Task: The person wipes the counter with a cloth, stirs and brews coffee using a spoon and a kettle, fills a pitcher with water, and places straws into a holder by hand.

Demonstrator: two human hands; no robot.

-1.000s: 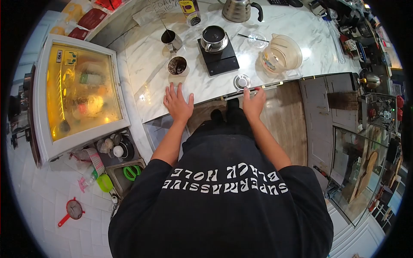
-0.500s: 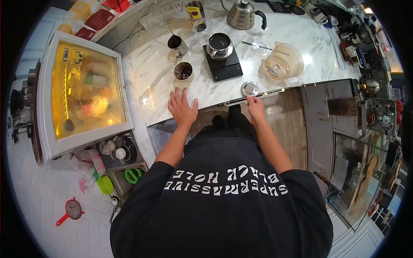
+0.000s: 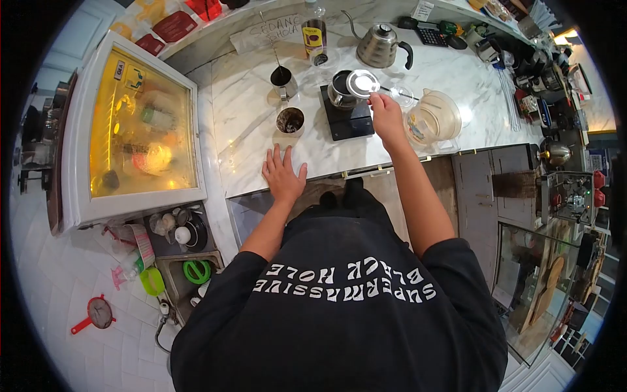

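My right hand [image 3: 388, 119] grips a round metal lid [image 3: 363, 83] by its near edge, above the right side of a metal cup [image 3: 341, 91]. That cup holds something dark and stands on a black scale [image 3: 346, 121]. My left hand [image 3: 285, 174] lies spread on the marble counter [image 3: 245, 150], holding nothing. Just beyond its fingers is a cup with dark contents [image 3: 290, 120]. Behind that cup stands a metal jug [image 3: 281, 78] with a long thin handle or spoon rising from it. A clear plastic pitcher [image 3: 434, 119] is right of my right hand.
A gooseneck kettle [image 3: 377, 47] and a labelled bottle [image 3: 314, 38] stand at the back. Behind the pitcher lies a clear round lid [image 3: 403, 97] with a dark stick. A yellow-lit glass-door cabinet [image 3: 147, 127] is at left, above a sink [image 3: 171, 273].
My right hand has lifted the metal lid from near the counter's front edge and carried it forward to the cup on the scale. My left hand stays flat on the counter. The view has shifted.
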